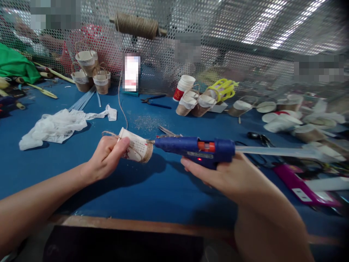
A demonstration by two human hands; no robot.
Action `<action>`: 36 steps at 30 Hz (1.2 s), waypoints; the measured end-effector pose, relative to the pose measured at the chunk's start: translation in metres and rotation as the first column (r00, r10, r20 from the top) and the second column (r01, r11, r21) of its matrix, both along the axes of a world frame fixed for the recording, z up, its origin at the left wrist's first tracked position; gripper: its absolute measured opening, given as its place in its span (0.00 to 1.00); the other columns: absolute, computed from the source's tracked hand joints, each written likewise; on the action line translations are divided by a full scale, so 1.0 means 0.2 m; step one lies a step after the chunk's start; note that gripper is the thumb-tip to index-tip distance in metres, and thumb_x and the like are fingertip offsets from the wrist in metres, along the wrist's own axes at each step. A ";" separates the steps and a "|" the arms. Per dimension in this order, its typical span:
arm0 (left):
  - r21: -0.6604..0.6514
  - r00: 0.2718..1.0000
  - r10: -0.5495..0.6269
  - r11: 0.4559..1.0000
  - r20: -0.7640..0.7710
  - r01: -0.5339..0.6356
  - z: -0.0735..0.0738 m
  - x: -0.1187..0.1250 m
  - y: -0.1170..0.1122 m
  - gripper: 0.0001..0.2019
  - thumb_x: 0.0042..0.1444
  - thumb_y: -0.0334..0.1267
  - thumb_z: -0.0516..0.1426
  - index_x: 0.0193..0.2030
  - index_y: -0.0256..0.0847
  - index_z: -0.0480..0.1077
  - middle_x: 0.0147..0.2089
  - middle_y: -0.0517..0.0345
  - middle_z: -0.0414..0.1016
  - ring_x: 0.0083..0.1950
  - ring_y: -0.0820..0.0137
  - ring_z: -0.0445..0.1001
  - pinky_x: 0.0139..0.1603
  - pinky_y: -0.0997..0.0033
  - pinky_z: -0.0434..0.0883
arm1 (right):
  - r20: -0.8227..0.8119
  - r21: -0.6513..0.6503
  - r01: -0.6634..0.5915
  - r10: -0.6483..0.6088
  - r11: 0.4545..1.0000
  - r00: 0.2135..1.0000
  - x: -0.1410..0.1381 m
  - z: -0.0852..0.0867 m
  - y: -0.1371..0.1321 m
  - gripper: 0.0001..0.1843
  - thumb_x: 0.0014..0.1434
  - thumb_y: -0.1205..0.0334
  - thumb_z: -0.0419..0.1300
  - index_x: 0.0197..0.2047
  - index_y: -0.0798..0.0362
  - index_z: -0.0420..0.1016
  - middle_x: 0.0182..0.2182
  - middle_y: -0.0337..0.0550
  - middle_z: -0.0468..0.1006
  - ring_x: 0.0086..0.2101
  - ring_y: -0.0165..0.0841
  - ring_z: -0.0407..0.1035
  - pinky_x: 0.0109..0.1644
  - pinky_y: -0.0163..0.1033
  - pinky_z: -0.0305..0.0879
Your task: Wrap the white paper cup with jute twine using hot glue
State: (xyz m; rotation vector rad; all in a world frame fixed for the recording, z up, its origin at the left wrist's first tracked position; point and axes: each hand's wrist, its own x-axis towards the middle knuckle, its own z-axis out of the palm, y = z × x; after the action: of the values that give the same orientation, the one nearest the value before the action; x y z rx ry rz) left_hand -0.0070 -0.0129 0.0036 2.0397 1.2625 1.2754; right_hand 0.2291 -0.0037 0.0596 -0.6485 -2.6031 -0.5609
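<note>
My left hand point(107, 156) grips a small white printed paper cup point(135, 143), tilted on its side, with brown twine wound round one end. A strand of twine point(121, 105) runs from the cup up toward a spool point(136, 26). In my right hand point(218, 174) is a blue hot glue gun point(185, 145) with a red light lit and a long clear glue stick point(272, 150) out of its back. The gun's nozzle is at the twine-wrapped end of the cup; I cannot tell whether it touches. Scissors point(166, 131) lie partly hidden behind the gun.
White lace ribbon point(60, 125) is heaped at left, near clear glue sticks point(84, 99). Several twine-wrapped cups point(102, 82) stand along the perforated metal screen point(158, 54). Blue-handled pliers point(158, 103) lie at the back. A purple power strip point(305, 185) and cables are at right.
</note>
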 end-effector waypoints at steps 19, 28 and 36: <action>-0.292 0.973 0.045 0.956 0.227 0.023 -0.01 0.01 0.02 0.21 0.55 0.39 0.44 0.20 0.34 0.72 0.20 0.56 0.73 0.22 0.72 0.67 0.26 0.74 0.65 | 0.150 0.262 -0.132 0.095 0.956 0.984 0.02 -0.04 0.00 0.23 0.54 0.78 0.42 0.27 0.50 0.75 0.15 0.40 0.73 0.17 0.32 0.64 0.22 0.36 0.59; -0.343 0.952 0.050 0.937 0.302 0.060 0.00 0.02 0.03 0.22 0.56 0.40 0.45 0.22 0.33 0.74 0.22 0.53 0.76 0.26 0.70 0.72 0.30 0.74 0.68 | 0.153 0.231 -0.137 0.103 0.963 0.983 0.02 -0.04 -0.01 0.23 0.53 0.78 0.42 0.26 0.49 0.74 0.16 0.40 0.72 0.18 0.33 0.64 0.22 0.36 0.60; -0.335 0.952 0.054 0.941 0.301 0.052 0.00 0.02 0.03 0.22 0.57 0.40 0.45 0.23 0.32 0.74 0.22 0.54 0.76 0.26 0.70 0.72 0.28 0.74 0.67 | 0.124 0.246 -0.127 0.099 0.961 0.987 0.01 -0.04 -0.02 0.22 0.51 0.78 0.43 0.25 0.48 0.73 0.16 0.39 0.69 0.18 0.32 0.61 0.23 0.35 0.57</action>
State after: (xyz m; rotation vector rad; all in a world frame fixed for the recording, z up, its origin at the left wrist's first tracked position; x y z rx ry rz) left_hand -0.0034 -0.0069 0.0026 1.5331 1.2355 1.2184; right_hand 0.2306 -0.0081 0.0524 -0.3928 -2.5879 -0.8964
